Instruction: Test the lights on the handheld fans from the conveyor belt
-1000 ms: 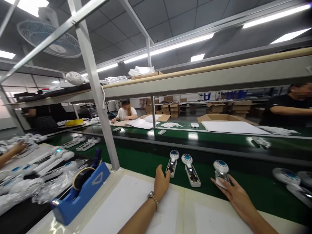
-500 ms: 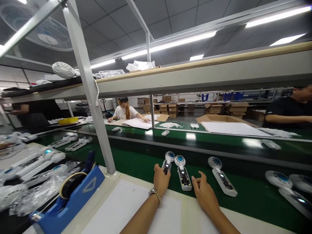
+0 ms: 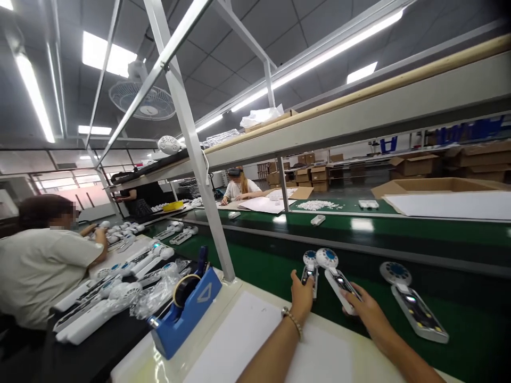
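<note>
On the green conveyor belt, my left hand (image 3: 302, 295) is closed around the handle of a white device (image 3: 310, 259) with a round, blue-centred head. Its open handle shows a lit circuit. My right hand (image 3: 369, 315) grips the lower end of a second such device (image 3: 334, 277), thumb on top and fingers beneath. This one lies tilted, its round head close beside the first device's head. To the right of my right hand lies a third device (image 3: 418, 308), handle open, circuit exposed, touched by neither hand.
A blue tape dispenser (image 3: 183, 314) stands on the pale worktop, left of a white sheet (image 3: 235, 335). A metal post (image 3: 207, 207) rises behind it. White devices and plastic bags (image 3: 157, 295) crowd the left, where a co-worker (image 3: 43, 260) sits. Another person (image 3: 239, 186) works across the belt.
The view has swung left, bringing the co-worker there into sight. My right hand, open beside the second device before, has closed on its lower end and tilted it. My left hand keeps its hold.
</note>
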Demonstrator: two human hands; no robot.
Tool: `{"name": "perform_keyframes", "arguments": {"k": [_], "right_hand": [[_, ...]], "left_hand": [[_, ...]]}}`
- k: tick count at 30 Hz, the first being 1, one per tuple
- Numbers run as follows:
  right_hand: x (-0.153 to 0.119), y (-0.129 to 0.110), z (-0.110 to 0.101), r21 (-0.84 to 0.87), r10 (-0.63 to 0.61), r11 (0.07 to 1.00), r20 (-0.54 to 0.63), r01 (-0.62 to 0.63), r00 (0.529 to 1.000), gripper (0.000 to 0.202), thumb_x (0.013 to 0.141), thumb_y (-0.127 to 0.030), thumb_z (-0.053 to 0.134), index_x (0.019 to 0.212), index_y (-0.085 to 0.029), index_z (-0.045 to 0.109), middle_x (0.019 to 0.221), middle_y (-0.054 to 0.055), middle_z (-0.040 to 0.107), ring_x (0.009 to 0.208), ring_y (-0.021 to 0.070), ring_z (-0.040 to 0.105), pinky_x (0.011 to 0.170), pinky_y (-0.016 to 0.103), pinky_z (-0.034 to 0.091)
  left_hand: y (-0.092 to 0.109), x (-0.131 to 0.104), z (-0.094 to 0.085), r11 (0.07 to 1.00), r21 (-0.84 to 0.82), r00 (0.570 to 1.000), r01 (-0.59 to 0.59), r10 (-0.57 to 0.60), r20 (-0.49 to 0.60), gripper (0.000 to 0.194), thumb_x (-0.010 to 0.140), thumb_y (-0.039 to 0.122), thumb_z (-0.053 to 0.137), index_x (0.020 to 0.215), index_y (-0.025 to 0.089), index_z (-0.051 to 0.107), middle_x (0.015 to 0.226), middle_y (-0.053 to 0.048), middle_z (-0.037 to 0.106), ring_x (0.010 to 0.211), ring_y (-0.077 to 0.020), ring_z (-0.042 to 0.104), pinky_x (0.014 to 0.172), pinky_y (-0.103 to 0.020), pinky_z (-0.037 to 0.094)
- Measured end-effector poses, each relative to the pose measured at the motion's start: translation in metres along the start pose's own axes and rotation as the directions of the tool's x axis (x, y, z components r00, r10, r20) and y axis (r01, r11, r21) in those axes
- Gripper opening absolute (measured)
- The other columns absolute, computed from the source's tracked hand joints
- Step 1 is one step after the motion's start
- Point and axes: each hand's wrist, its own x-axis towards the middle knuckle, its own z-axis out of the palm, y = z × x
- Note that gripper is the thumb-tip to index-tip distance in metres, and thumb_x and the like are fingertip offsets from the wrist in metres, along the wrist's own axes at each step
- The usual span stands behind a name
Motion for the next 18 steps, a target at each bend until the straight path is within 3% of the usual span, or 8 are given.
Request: {"name": "perform_keyframes", "arguments": {"k": [3,6,10,12,18], "right_hand": [[-0.021,-0.007,0.001,0.243,-0.003,0.97,0.091,-0.019,0.996,0.057,0.061,-0.043,0.072,0.107,-0.017,0.053,0.074,0.002,0.066,0.076,0.0224,0.064,0.073,0.031,0.05],[-0.045,-0.007,-0.003,0.262,-0.023,0.965,0.0,0.023,1.0,0.059,0.051,-0.041,0.078,0.1,-0.018,0.055,0.075,0.002,0.067,0.075,0.0242,0.065,0.068,0.032,0.05],[-0.078,-0.008,-0.029,0.266,-0.023,0.963,-0.103,0.05,0.994,0.063,0.055,-0.045,0.075,0.107,-0.022,0.05,0.077,0.001,0.067,0.065,0.023,0.065,0.059,0.032,0.05],[-0.097,-0.011,-0.047,0.27,0.031,0.963,-0.127,0.004,0.991,0.056,0.06,-0.05,0.071,0.104,-0.022,0.05,0.073,0.001,0.065,0.059,0.021,0.063,0.049,0.028,0.047],[-0.127,-0.025,-0.076,0.359,0.108,0.932,-0.146,-0.049,0.983,0.055,0.063,-0.052,0.068,0.106,-0.022,0.05,0.075,0.001,0.065,0.055,0.0185,0.061,0.051,0.031,0.049]], "left_hand": [[0.003,-0.005,0.007,0.992,-0.118,0.997,0.034,-0.026,0.067,0.075,0.078,0.036,0.052,0.133,0.01,0.009,0.107,-0.016,0.055,0.077,-0.021,0.061,0.069,-0.033,0.046],[0.003,-0.025,0.022,0.961,-0.271,0.971,0.054,0.014,0.241,0.078,0.068,0.03,0.065,0.129,0.014,0.019,0.096,-0.008,0.057,0.073,-0.0172,0.061,0.068,-0.03,0.048],[-0.002,-0.063,0.043,0.922,-0.352,0.824,0.16,0.071,0.562,0.067,0.05,0.015,0.077,0.106,0.019,0.042,0.076,0.002,0.053,0.066,-0.0127,0.057,0.062,-0.025,0.047],[-0.004,-0.079,0.05,0.933,-0.317,0.794,0.168,0.062,0.604,0.061,0.051,0.016,0.077,0.102,0.021,0.043,0.076,0.004,0.052,0.065,-0.0105,0.055,0.062,-0.023,0.046],[-0.007,-0.103,0.063,0.975,-0.164,0.83,0.152,-0.036,0.556,0.054,0.062,0.035,0.073,0.103,0.022,0.04,0.081,0.001,0.056,0.06,-0.0116,0.058,0.062,-0.028,0.049]]}}
